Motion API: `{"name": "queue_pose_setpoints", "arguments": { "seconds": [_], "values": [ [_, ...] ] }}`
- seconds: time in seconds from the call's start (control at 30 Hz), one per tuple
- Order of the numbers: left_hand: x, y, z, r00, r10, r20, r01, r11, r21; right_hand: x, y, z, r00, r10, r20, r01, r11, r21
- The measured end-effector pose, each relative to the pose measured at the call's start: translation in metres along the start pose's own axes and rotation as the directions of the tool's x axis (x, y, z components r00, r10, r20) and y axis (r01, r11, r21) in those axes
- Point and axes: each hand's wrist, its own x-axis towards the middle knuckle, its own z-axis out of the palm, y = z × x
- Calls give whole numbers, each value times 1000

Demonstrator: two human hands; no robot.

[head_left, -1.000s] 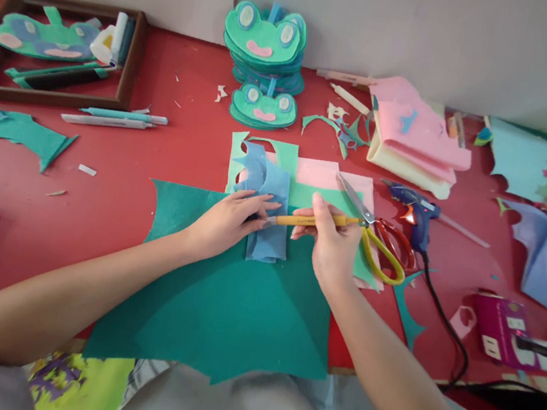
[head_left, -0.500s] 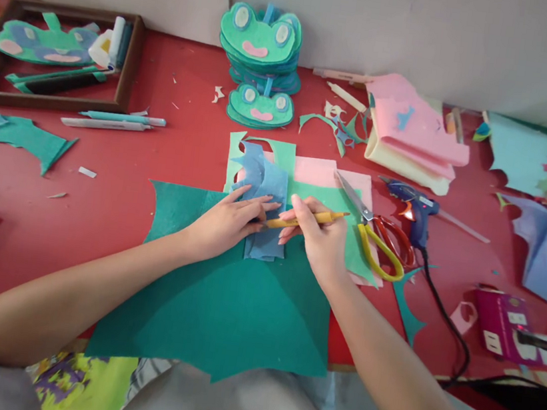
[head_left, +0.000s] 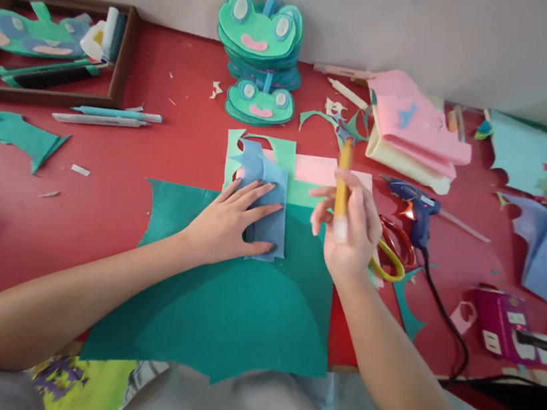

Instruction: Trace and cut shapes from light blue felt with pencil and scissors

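Note:
My left hand [head_left: 229, 220] lies flat, fingers spread, on a folded light-blue felt piece [head_left: 267, 194] that rests on a big dark-green felt sheet [head_left: 221, 299]. My right hand [head_left: 350, 232] is lifted just right of the blue piece and grips a yellow pen [head_left: 341, 184], now pointing away from me, its white end near my palm. Light-green and pink felt sheets [head_left: 315, 170] lie under and beyond the blue piece.
Scissors with yellow and red handles [head_left: 391, 251] and a blue glue gun [head_left: 414, 207] with black cord lie right of my hand. Stacked frog-face felt pieces [head_left: 259, 35] stand at the back. A wooden tray [head_left: 120, 70], two pens [head_left: 108, 117], pink felt stack [head_left: 415, 126] and scraps surround.
My right hand lifted the yellow pen off the blue felt and turned it from lying sideways to pointing away. My left hand flattened further onto the blue piece.

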Motion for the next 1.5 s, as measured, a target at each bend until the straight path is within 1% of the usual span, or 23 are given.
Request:
{"name": "queue_pose_setpoints", "arguments": {
  "seconds": [0.1, 0.17, 0.23, 0.3, 0.4, 0.5, 0.53, 0.6, 0.67, 0.73, 0.8, 0.9, 1.0, 1.1, 1.17, 1.33, 1.5],
  "values": [
    [0, -2, 1, 999, -1, 32, 1, 1000, 13, -6, -2, 4, 997, -39, 64, 38, 999, 17],
    [0, -3, 1, 999, -5, 51, 4, 1000, 15, -10, 0, 9, 997, -64, 49, 62, 997, 41],
    [0, -3, 1, 998, -15, 55, 15, 1000, 10, -12, 2, 12, 997, -58, 53, 52, 993, 104],
    [1, -2, 1, 998, -25, 50, 25, 1000, 4, -12, 4, 14, 992, -11, 125, -9, 989, 151],
    [1, -2, 0, 998, -37, 42, 37, 999, 1, -8, 5, 17, 964, 105, 246, -162, 961, 226],
    [1, -1, -2, 998, -54, 36, 54, 999, -6, -4, 4, 18, 921, 248, 301, -355, 853, 382],
    [1, 0, -3, 997, -64, 37, 65, 998, -8, -2, 4, 18, 907, 287, 308, -400, 812, 424],
    [0, 0, -4, 995, -92, 33, 92, 996, -6, -1, 4, 19, 893, 330, 306, -444, 753, 485],
    [-2, 1, -3, 993, -116, 20, 116, 993, 5, -1, 4, 19, 892, 327, 312, -449, 727, 520],
    [-3, 1, -3, 992, -128, 10, 128, 992, 18, -3, 4, 20, 899, 299, 319, -429, 741, 517],
    [-3, 1, -2, 991, -132, 20, 131, 991, 26, -6, 4, 22, 922, 257, 290, -370, 809, 457],
    [-3, 1, -3, 989, -136, 52, 135, 990, 33, -11, 4, 24, 961, 210, 179, -252, 933, 256],
    [-2, 0, -4, 987, -145, 72, 144, 989, 32, -14, 1, 24, 980, 149, 130, -157, 986, 57],
    [-2, 0, -3, 987, -145, 68, 143, 989, 24, -15, 0, 25, 990, 62, 127, -51, 995, -90],
    [-3, 0, -3, 988, -137, 66, 135, 991, 21, -15, 1, 25, 993, 22, 118, -4, 988, -155],
    [-3, -1, -4, 991, -113, 71, 112, 994, 13, -16, 4, 25, 992, -32, 122, 57, 978, -201],
    [-3, -1, -5, 990, -116, 84, 115, 993, 17, -18, 4, 24, 985, -45, 165, 80, 974, -211]
  ]
}}
